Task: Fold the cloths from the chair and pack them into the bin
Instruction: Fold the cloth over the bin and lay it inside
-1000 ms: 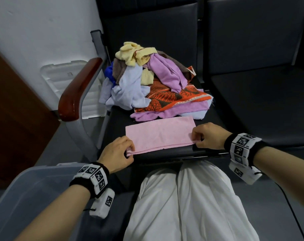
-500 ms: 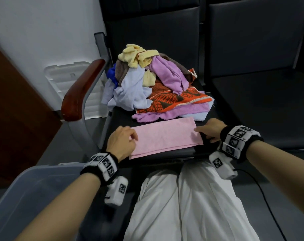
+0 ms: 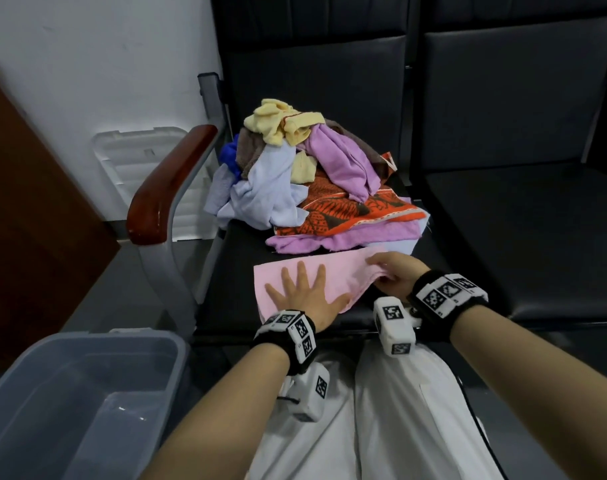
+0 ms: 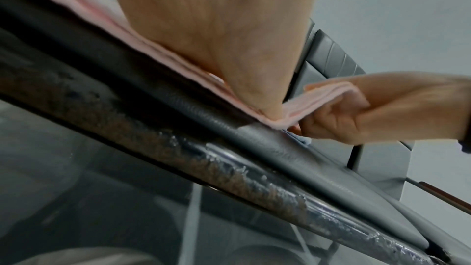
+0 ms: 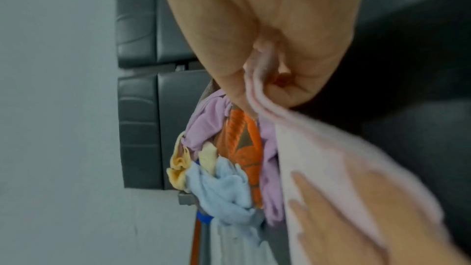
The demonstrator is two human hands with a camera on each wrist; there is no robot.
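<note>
A pink cloth lies folded on the front of the black chair seat. My left hand presses flat on its middle with fingers spread. My right hand pinches the cloth's right end and holds it lifted over toward the left; the right wrist view shows the pink cloth caught between thumb and fingers. In the left wrist view the pink cloth edge runs along the seat front under my palm. A heap of mixed cloths sits behind. The grey bin stands at lower left.
A wooden armrest on a metal frame borders the seat's left side. A white bin lid leans on the wall behind it. A second black seat lies to the right. My white-trousered knees are below the seat edge.
My left hand went from gripping the cloth's left end to lying flat on its middle. My right hand has lifted the right end and carried it leftward, shortening the cloth.
</note>
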